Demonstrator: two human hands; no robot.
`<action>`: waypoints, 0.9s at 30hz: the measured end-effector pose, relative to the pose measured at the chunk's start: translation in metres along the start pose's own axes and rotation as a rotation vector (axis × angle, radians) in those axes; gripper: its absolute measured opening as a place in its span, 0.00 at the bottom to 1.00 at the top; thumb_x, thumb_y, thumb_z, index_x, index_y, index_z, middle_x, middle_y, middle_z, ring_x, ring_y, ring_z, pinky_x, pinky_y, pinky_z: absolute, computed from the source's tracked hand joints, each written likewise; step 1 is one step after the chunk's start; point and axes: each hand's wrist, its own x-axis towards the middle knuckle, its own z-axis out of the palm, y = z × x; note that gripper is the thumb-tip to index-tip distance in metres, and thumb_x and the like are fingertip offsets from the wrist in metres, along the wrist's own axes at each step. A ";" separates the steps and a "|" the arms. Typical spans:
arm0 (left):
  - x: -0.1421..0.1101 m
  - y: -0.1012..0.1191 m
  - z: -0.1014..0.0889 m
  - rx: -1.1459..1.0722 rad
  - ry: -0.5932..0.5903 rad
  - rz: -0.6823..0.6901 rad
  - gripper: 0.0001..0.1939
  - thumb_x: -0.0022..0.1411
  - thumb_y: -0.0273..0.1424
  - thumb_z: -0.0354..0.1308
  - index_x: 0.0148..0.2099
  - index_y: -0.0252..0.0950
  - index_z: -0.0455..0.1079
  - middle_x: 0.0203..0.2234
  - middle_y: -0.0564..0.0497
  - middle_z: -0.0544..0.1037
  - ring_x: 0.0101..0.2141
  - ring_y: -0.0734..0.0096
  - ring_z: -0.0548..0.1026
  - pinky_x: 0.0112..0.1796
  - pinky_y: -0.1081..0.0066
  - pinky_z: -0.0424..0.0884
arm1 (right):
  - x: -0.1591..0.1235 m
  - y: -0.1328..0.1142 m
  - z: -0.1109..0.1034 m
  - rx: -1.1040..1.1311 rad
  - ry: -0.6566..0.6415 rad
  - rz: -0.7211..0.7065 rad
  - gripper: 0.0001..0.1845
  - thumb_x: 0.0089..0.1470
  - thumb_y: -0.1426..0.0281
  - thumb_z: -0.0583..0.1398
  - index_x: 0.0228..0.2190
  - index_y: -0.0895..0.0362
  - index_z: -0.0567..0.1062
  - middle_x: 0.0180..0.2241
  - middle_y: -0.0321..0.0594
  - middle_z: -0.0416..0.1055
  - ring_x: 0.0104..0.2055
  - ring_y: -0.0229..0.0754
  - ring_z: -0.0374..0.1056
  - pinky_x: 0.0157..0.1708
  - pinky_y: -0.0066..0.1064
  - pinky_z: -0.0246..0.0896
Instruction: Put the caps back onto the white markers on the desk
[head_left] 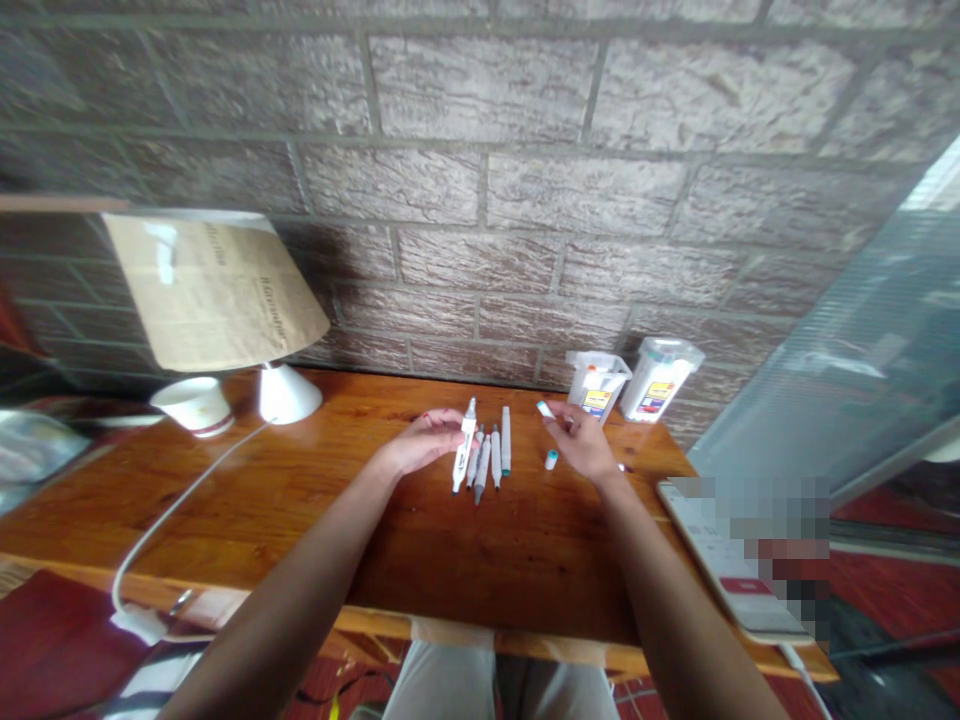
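My left hand [433, 440] is closed on a white marker [464, 452], held nearly upright with its tip end at the top. Several grey-white markers [495, 458] lie side by side on the table just right of it, some with dark ends. The rightmost marker [506, 440] has a teal end. Between the thumb and fingers of my right hand [581, 440] is a small white marker cap [545, 409] with a teal end. Another teal-topped cap [552, 459] sits on the wood below that hand. A small pale piece shows beside my right wrist.
Two clear plastic containers [660, 380] stand at the back right of the wooden table [315, 520], near the brick wall. On the left are a lamp [225, 290] with a paper shade, a white cup [193, 405] and a cable. A tablet-like device [720, 550] lies at the right edge.
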 end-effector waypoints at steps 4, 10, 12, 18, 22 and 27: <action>0.000 -0.001 0.002 0.065 -0.082 -0.015 0.21 0.39 0.38 0.78 0.32 0.31 0.78 0.26 0.48 0.82 0.27 0.69 0.80 0.36 0.71 0.75 | -0.009 -0.027 0.004 0.451 -0.077 -0.090 0.16 0.50 0.60 0.67 0.39 0.54 0.76 0.37 0.38 0.75 0.30 0.36 0.68 0.31 0.28 0.64; 0.001 -0.005 0.002 0.239 -0.173 -0.077 0.17 0.45 0.36 0.75 0.36 0.31 0.79 0.29 0.46 0.83 0.31 0.68 0.80 0.38 0.72 0.73 | -0.022 -0.054 0.009 0.731 -0.213 0.010 0.18 0.47 0.62 0.70 0.40 0.51 0.75 0.33 0.31 0.75 0.19 0.27 0.53 0.19 0.24 0.48; 0.002 -0.006 0.002 0.279 -0.175 -0.093 0.15 0.47 0.34 0.74 0.36 0.32 0.79 0.31 0.46 0.83 0.32 0.68 0.80 0.39 0.72 0.73 | -0.022 -0.055 0.009 0.749 -0.225 0.018 0.18 0.47 0.62 0.69 0.40 0.51 0.75 0.32 0.31 0.76 0.19 0.27 0.53 0.19 0.24 0.47; 0.004 -0.006 0.002 0.349 -0.194 -0.106 0.13 0.50 0.33 0.72 0.37 0.32 0.79 0.32 0.46 0.83 0.32 0.68 0.80 0.39 0.71 0.73 | -0.023 -0.058 0.009 0.757 -0.284 0.000 0.19 0.47 0.63 0.70 0.41 0.51 0.75 0.33 0.32 0.78 0.20 0.28 0.57 0.19 0.24 0.52; 0.005 -0.007 0.003 0.379 -0.185 -0.090 0.13 0.50 0.33 0.72 0.37 0.33 0.80 0.31 0.48 0.83 0.31 0.70 0.79 0.38 0.73 0.72 | -0.025 -0.058 0.014 0.744 -0.363 -0.007 0.19 0.47 0.64 0.70 0.42 0.51 0.75 0.34 0.32 0.78 0.23 0.30 0.62 0.21 0.24 0.56; 0.004 -0.006 0.004 0.386 -0.160 -0.079 0.14 0.48 0.33 0.73 0.38 0.33 0.79 0.32 0.48 0.83 0.31 0.70 0.79 0.38 0.73 0.72 | -0.027 -0.053 0.021 0.723 -0.448 -0.033 0.18 0.48 0.64 0.70 0.42 0.52 0.76 0.35 0.34 0.78 0.26 0.33 0.66 0.23 0.25 0.61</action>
